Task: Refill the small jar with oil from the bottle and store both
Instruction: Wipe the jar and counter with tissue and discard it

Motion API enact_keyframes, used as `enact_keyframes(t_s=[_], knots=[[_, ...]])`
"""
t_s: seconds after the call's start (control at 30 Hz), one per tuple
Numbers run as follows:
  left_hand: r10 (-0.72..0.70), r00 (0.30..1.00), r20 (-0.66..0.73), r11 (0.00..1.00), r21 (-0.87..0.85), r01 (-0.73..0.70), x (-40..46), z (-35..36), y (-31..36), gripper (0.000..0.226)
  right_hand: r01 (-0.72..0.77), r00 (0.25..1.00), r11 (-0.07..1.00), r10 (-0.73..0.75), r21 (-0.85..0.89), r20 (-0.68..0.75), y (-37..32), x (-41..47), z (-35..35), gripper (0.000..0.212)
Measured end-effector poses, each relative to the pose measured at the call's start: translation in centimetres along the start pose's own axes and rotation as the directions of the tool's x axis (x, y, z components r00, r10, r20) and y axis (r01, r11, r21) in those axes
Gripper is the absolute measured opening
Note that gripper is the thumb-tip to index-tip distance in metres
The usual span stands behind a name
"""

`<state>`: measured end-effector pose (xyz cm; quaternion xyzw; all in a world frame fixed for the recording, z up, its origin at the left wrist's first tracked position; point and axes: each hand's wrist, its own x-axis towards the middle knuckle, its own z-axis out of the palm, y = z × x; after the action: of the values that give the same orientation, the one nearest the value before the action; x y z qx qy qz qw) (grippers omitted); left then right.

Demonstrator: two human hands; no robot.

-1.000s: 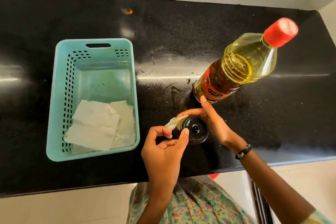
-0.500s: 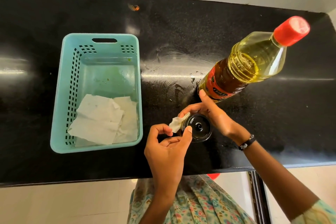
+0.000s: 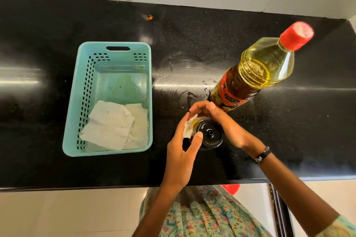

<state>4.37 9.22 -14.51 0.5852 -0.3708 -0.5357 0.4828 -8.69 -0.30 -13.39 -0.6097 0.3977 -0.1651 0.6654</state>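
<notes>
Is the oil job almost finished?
Nearly. The small jar has its black lid on, and the oil bottle is capped, so pouring looks done. Now the left hand wipes the jar with a tissue while the right hand steadies it. Both still need storing.

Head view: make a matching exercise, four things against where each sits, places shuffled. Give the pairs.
Things:
1. oil bottle
2. small jar
3. folded paper towels
4. crumpled tissue

Places:
A. inside the turquoise basket
B. between both hands on the counter
C. standing capped behind the right hand
D. pressed against the jar's side by the left hand

Pairs: 1-C, 2-B, 3-A, 4-D
</notes>
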Motion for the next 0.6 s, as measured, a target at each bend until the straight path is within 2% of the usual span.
enact_keyframes(t_s=[0.13, 0.23, 0.3, 0.4, 0.53, 0.6], knots=[[-0.023, 0.999, 0.036, 0.997, -0.07, 0.026, -0.6, -0.4, -0.4, 0.045, 0.137, 0.979, 0.967, -0.165, -0.216, -0.118, -0.4, -4.1, 0.7, 0.051], [-0.187, 0.982, 0.015, 0.975, -0.122, 0.188, -1.5, -0.8, -2.4, 0.061, 0.192, 0.966, 0.867, -0.249, -0.46, -0.065, 0.2, -6.3, 1.5, 0.052], [-0.215, 0.977, 0.012, 0.971, -0.104, 0.215, -2.0, -0.7, -2.9, 0.061, 0.189, 0.959, 0.826, -0.271, -0.531, -0.08, 0.6, -6.4, 1.7, 0.051], [-0.097, 0.995, -0.005, 0.99, -0.099, 0.096, -2.9, 0.2, -1.6, 0.047, 0.203, 0.943, 0.767, -0.32, -0.608, -0.089, 0.7, -6.1, 1.6, 0.048], [0.059, 0.998, 0.0, 0.991, -0.121, -0.059, -3.9, 1.4, -0.5, 0.045, 0.203, 0.942, 0.737, -0.326, -0.645, -0.076, 0.9, -6.1, 1.5, 0.048], [0.085, 0.996, -0.005, 0.995, -0.057, -0.085, -4.2, 1.8, -1.2, 0.047, 0.212, 0.939, 0.727, -0.336, -0.653, -0.07, 0.9, -6.1, 1.6, 0.048]])
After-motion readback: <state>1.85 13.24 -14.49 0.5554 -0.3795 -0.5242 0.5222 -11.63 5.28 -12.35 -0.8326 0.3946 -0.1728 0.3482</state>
